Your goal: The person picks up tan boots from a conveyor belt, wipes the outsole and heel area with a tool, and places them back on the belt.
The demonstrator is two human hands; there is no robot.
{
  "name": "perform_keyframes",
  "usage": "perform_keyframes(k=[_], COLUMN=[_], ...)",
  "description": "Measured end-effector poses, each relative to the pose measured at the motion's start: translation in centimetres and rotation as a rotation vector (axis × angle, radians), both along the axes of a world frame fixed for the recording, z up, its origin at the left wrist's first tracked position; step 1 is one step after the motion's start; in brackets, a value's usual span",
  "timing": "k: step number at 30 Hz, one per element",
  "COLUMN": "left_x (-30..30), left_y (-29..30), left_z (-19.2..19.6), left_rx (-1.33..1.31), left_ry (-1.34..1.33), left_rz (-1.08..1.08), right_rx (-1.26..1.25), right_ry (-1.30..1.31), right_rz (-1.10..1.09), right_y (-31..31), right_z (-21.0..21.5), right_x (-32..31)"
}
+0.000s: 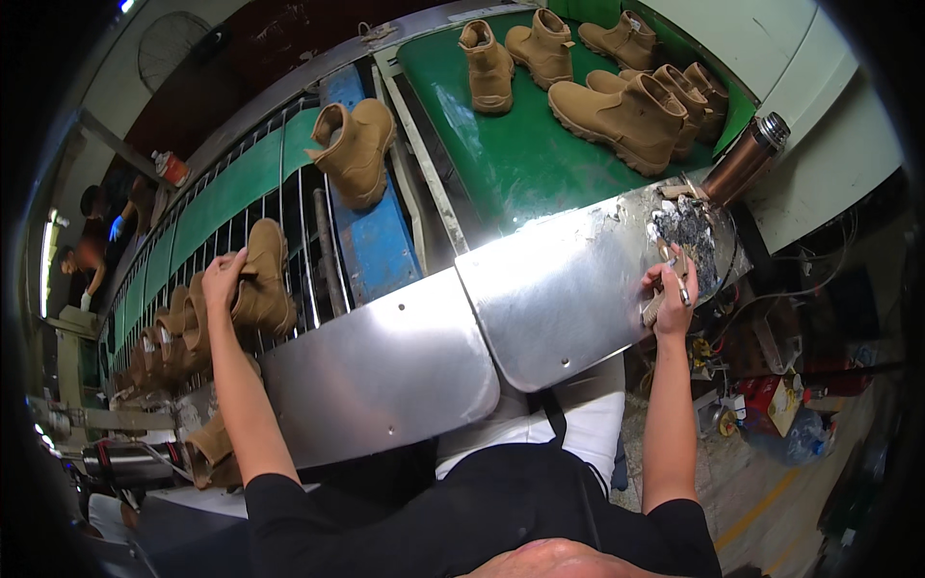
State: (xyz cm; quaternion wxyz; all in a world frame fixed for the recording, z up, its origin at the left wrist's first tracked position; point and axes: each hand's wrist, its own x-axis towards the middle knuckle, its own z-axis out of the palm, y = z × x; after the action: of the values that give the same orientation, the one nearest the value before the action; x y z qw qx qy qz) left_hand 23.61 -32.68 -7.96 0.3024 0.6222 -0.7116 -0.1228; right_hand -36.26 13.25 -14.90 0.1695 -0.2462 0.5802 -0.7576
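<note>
Tan ankle boots are the main things about my hands. At the left, my left hand (224, 279) is closed on the collar of a tan boot (264, 270), which stands toe away from me at the edge of the wire rack. Over the right end of the metal worktop, my right hand (673, 294) is closed around a slim tool with a metallic shaft (685, 291); its exact kind is unclear. The pale tip close by the fingers lies against a dark, crusted patch (686, 223). A small brown textured piece (651, 309) shows below this palm, partly hidden.
Several more boots (621, 118) stand on the green surface (462, 96); one boot (358, 154) is on a blue board (381, 241). A row of boots (173, 332) lines the rack's left. A brown flask (747, 159) leans at the right. Other people work far left.
</note>
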Motion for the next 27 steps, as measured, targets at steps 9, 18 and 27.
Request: perform_keyframes(k=[9,18,27], left_x=[-0.8,-6.2,-21.3], left_y=[12.4,30.4,32.1], left_z=[0.6,1.0,6.2], left_rx=[-0.349,-0.188,-0.307], left_ry=[0.147,-0.181,-0.59], left_rz=[-0.067,-0.698,-1.053], right_rx=[-0.061,-0.071,-0.074], right_ry=[0.049,0.0,0.02], right_rz=[-0.012,-0.007,0.01], right_y=[0.0,1.2,1.1], right_z=[-0.9,-0.5,-1.0], right_x=[0.8,0.9,0.4])
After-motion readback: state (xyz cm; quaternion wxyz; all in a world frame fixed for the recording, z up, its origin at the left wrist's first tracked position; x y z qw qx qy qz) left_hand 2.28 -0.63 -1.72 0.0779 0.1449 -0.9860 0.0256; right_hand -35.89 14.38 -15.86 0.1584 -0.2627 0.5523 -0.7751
